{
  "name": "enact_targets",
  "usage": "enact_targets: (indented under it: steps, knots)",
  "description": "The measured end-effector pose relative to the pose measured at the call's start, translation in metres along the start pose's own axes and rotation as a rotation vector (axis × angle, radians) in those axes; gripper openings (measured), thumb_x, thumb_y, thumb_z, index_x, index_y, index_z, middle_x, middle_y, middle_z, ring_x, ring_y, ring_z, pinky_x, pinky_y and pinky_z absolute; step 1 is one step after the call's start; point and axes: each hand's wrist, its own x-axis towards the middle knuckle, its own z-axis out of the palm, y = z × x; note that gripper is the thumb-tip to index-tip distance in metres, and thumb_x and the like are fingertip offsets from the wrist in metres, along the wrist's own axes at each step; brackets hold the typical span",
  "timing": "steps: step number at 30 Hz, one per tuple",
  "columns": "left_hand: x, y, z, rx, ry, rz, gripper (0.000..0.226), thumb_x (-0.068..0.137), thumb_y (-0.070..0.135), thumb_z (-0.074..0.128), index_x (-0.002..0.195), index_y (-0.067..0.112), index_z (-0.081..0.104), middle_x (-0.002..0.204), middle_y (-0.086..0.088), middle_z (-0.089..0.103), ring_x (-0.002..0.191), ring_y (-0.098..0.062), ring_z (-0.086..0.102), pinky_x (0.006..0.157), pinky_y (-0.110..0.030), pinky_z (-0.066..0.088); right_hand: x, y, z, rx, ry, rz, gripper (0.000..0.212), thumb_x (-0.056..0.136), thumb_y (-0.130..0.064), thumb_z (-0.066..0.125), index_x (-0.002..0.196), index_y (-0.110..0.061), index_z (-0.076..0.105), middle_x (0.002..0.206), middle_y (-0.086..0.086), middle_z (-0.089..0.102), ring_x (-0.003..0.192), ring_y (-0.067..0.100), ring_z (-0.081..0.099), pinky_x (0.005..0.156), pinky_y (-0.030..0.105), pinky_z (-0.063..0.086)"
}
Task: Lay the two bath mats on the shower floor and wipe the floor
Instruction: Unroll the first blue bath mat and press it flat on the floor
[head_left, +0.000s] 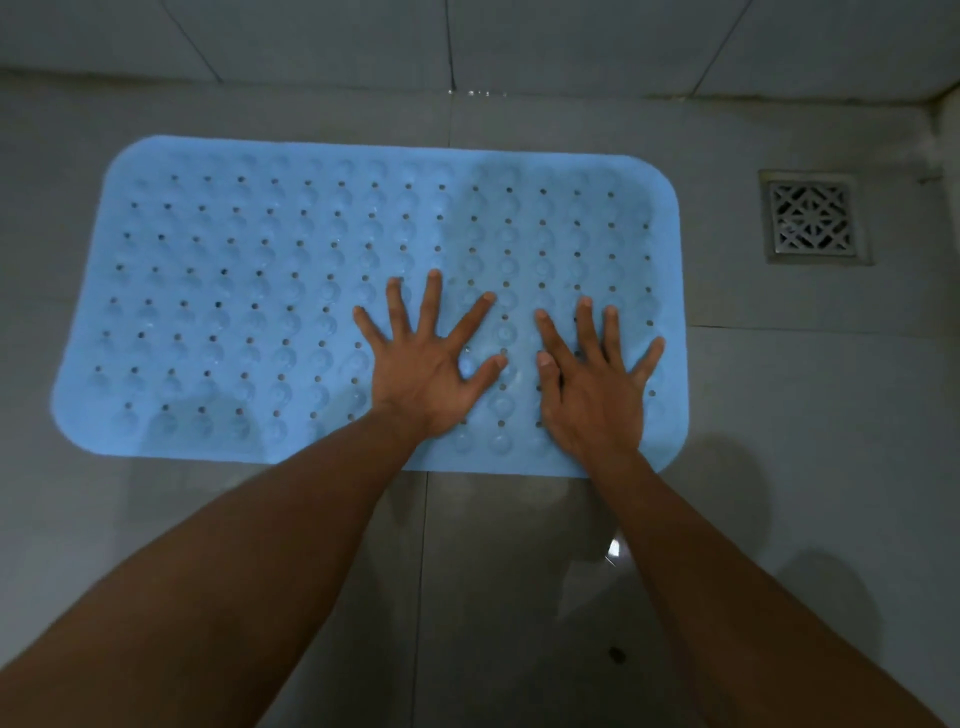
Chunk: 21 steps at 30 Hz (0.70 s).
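Bare forearms entered from the near edge, reaching forward over the grey tiled shower floor. Left hand: palm down, fingers spread wide, pressed flat on the mat, gripping nothing. Right hand: likewise flat and splayed, just beside the left, near the mat's right end, holding nothing. Blue bath mat: one visible, rectangular with rounded corners, perforated with rows of small holes and raised bumps, lying flat on the floor with its long side across the view, close to the far wall. Square metal drain grate: set in the floor to the right of the mat, apart from it.
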Motion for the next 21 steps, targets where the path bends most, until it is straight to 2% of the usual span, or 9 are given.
enact_targets:
  steps: [5,8,14,17,21]
  knots:
    - [0.0,-0.002,-0.004,-0.04,-0.047,-0.013,0.083,0.083,0.085,0.006,0.153,0.046,-0.015,0.166,0.001,-0.015,0.149,-0.042,-0.016,0.11,-0.073,-0.006,0.0,-0.001,-0.003,0.006,-0.043,0.012,0.056,0.104,-0.051,0.011,0.155,-0.044,-0.008,0.167,0.0,-0.006,0.153,0.022,-0.01,0.112,0.073,-0.005]
    - [-0.003,-0.009,-0.011,-0.085,-0.109,0.018,0.081,0.086,0.081,0.007,0.153,0.043,-0.017,0.164,0.001,-0.022,0.149,-0.035,-0.02,0.112,-0.07,-0.01,-0.001,-0.007,-0.016,0.039,-0.125,0.03,0.059,0.103,-0.055,0.011,0.154,-0.042,-0.015,0.167,0.001,-0.014,0.152,0.022,-0.015,0.113,0.071,-0.008]
    - [-0.039,-0.066,-0.042,-0.148,-0.011,0.091,0.068,0.098,0.065,0.016,0.155,0.042,-0.012,0.166,-0.007,-0.013,0.152,-0.031,-0.013,0.118,-0.063,-0.007,-0.002,-0.067,-0.065,0.114,-0.096,-0.005,0.069,0.101,-0.061,0.021,0.157,-0.035,-0.011,0.166,0.008,-0.012,0.153,0.025,-0.009,0.118,0.063,-0.006]
    - [-0.055,-0.106,-0.069,-0.165,0.038,0.059,0.061,0.102,0.055,0.018,0.156,0.041,-0.007,0.166,-0.012,-0.003,0.153,-0.032,-0.004,0.119,-0.061,0.0,-0.006,-0.109,-0.094,0.176,-0.083,-0.044,0.072,0.101,-0.059,0.028,0.159,-0.03,-0.004,0.167,0.011,-0.003,0.154,0.028,0.0,0.12,0.059,0.001]
    - [-0.068,-0.164,-0.108,-0.167,0.093,-0.022,0.061,0.102,0.055,0.018,0.156,0.041,-0.004,0.166,-0.01,-0.004,0.153,-0.03,-0.004,0.119,-0.061,0.001,-0.002,-0.163,-0.127,0.146,-0.035,-0.131,0.071,0.102,-0.058,0.03,0.16,-0.027,0.002,0.167,0.011,0.001,0.153,0.028,0.005,0.121,0.058,0.005]
